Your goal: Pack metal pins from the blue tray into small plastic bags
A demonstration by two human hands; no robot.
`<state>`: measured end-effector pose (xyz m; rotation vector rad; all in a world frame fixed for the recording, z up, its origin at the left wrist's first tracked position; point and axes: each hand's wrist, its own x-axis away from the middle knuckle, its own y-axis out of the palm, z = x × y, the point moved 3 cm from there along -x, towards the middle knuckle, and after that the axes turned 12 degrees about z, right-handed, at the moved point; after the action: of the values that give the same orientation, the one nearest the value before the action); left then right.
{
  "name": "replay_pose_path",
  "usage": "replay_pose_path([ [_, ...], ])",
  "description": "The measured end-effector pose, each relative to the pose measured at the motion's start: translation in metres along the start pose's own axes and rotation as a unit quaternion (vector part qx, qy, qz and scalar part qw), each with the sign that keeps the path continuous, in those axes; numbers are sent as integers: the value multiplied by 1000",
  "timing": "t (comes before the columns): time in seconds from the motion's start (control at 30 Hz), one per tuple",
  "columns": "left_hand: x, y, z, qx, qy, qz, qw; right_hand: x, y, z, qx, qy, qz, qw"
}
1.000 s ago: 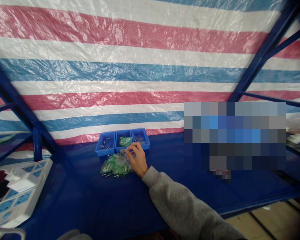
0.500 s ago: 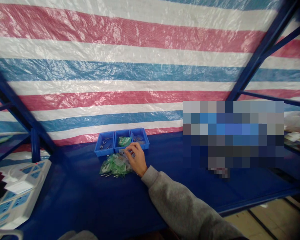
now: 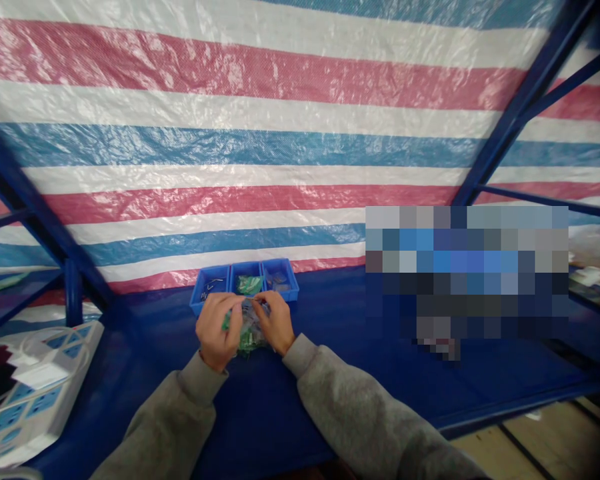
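My left hand (image 3: pixel 217 330) and my right hand (image 3: pixel 277 320) meet over a pile of small green and clear plastic packets (image 3: pixel 253 340) on the blue table. Thumb and fingers are pinched together on both, the fingertips almost touching. Whatever lies between them is thin and too small to name. Just behind stand three joined blue bins: the left bin (image 3: pixel 196 303) has small metal pieces in it, the middle bin (image 3: pixel 233 272) holds green packets, and the right bin (image 3: pixel 291 293) contains clear or greyish small packets. My hands cover part of the pile and the bins' front.
A white power strip (image 3: pixel 55 420) with cables and a plug lies at the left. Blue metal posts (image 3: pixel 73 293) frame the table (image 3: pixel 360 400), and a striped plastic sheet (image 3: pixel 260 147) hangs behind. A blurred-out patch (image 3: pixel 465 267) covers things at the right.
My left hand has come in from below and joined my right hand over the pile. The right hand has stayed nearly in place, still pinching.
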<state>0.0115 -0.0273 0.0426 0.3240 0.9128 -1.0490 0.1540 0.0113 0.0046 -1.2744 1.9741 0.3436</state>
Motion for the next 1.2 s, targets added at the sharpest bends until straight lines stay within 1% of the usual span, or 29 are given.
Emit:
replay_pose_path([
  [0.03, -9, 7, 0, -33, 53, 10, 998, 0, 0, 1, 12, 1, -3, 1000],
  [0.07, -17, 13, -1, -60, 92, 10, 994, 0, 1, 1, 22, 3, -8, 1000],
  [0.1, -22, 18, -4, -82, 117, -4, 990, 0, 1, 1, 30, 5, -15, 999],
  [0.13, -24, 22, -7, -101, 129, -27, 986, 0, 2, 2, 35, 7, -22, 999],
  [0.2, -24, 25, -16, -121, 130, -74, 981, 0, 2, 2, 39, 9, -32, 999],
  [0.3, -19, 23, -29, -116, 96, -131, 980, 0, 2, 3, 31, 5, -34, 999],
  [0.47, -17, 19, -43, -71, 2, -157, 985, 1, 5, 7, 0, 7, -37, 999],
  [0.6, -17, 19, -46, -40, -51, -149, 987, 2, 7, 9, -31, 17, -34, 999],
  [0.7, -17, 18, -50, -26, -78, -116, 990, 2, 5, 9, -50, 25, -25, 998],
  [0.8, -18, 15, -56, -2, -122, -83, 989, 1, 2, 7, -65, 20, -18, 997],
  [0.87, -19, 14, -58, 26, -160, -87, 983, 1, 1, 5, -77, -5, -31, 996],
  [0.93, -19, 15, -59, 62, -198, -106, 972, 2, 1, 3, -84, -35, -52, 994],
  [1.03, -18, 19, -59, 123, -243, -132, 953, 2, 3, 2, -79, -54, -61, 994],
  [1.13, -17, 22, -56, 147, -257, -142, 944, 1, 4, 4, -63, -41, -41, 996],
  [1.2, -17, 21, -53, 126, -235, -140, 954, 1, 3, 5, -54, -24, -24, 998],
])
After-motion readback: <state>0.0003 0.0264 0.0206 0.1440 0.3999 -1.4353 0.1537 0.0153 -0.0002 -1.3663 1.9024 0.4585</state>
